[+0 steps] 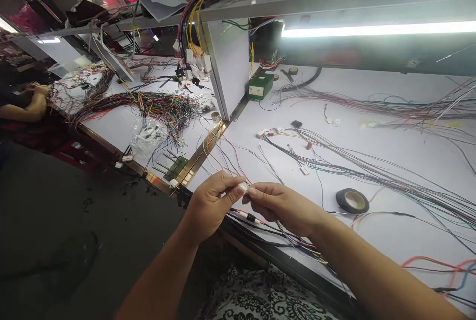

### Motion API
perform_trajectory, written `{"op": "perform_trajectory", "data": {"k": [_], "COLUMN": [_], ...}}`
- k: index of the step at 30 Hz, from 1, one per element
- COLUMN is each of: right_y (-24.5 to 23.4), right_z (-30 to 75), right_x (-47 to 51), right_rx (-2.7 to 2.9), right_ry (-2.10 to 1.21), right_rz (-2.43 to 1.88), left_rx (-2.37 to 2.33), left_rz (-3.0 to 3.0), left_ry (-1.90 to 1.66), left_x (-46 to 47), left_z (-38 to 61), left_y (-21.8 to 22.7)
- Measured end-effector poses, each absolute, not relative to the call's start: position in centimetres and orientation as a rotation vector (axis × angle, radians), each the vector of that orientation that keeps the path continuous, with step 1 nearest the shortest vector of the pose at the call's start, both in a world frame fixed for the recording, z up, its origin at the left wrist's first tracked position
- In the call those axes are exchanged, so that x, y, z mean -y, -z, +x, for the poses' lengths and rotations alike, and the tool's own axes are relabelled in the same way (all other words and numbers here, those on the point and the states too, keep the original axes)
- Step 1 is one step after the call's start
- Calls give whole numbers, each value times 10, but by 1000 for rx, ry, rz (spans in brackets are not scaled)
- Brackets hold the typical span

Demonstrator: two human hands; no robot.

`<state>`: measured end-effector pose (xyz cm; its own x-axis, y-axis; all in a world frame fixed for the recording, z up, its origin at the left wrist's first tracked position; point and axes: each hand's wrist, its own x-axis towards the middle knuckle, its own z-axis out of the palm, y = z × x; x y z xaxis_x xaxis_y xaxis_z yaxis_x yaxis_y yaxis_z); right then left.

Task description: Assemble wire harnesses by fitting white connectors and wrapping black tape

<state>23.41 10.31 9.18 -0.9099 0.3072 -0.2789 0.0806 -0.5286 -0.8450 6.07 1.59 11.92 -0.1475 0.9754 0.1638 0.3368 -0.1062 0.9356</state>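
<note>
Both my hands meet over the front edge of the white table. Pinched between the thumb and fingers of my left hand point(215, 198) is a small white wire connector point(244, 187). My right hand point(269, 201) touches its right side, thumb and fingertips closed; what they grip is mostly hidden, though thin wires run from there. Below the hands, a bundle of dark wires point(275, 233) with a white and black piece lies along the table edge. Loose thin wires point(238, 156) spread on the table just beyond my fingers.
A roll of black tape point(352, 201) lies right of my hands. Wires with white connectors point(305, 169) stretch across the table. A green box point(261, 86) stands by the divider point(230, 62). Leftward are a large wire bundle point(148, 106) and a person's arm point(29, 104).
</note>
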Motion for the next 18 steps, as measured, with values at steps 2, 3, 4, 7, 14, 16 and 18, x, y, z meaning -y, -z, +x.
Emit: {"op": "perform_trajectory", "data": {"k": [2, 3, 4, 7, 14, 16, 18], "right_y": [-87, -84, -81, -75, -84, -88, -90], "right_z": [243, 250, 256, 272, 248, 242, 241], "right_x": [-103, -103, -103, -109, -120, -118, -116], "right_rx": [1452, 1464, 1480, 1603, 1160, 955, 851], "right_ry": [-2527, -2525, -2541, -2607, -2867, -2928, -2930], "right_rz": [-640, -648, -644, -533, -211, -252, -307], "left_rx": [-1551, -1553, -1545, -1460, -1368, -1417, -1480], "left_rz": [1500, 1461, 1399, 1214, 1413, 1479, 1425], "left_ry": [-1299, -1316, -1332, -1332, -1159, -1138, -1150], "left_x": [-19, -20, -21, -26, -40, -43, -45], "left_z": [60, 60, 59, 58, 57, 57, 60], "left_y": [-119, -117, -115, -109, -131, -137, -138]}}
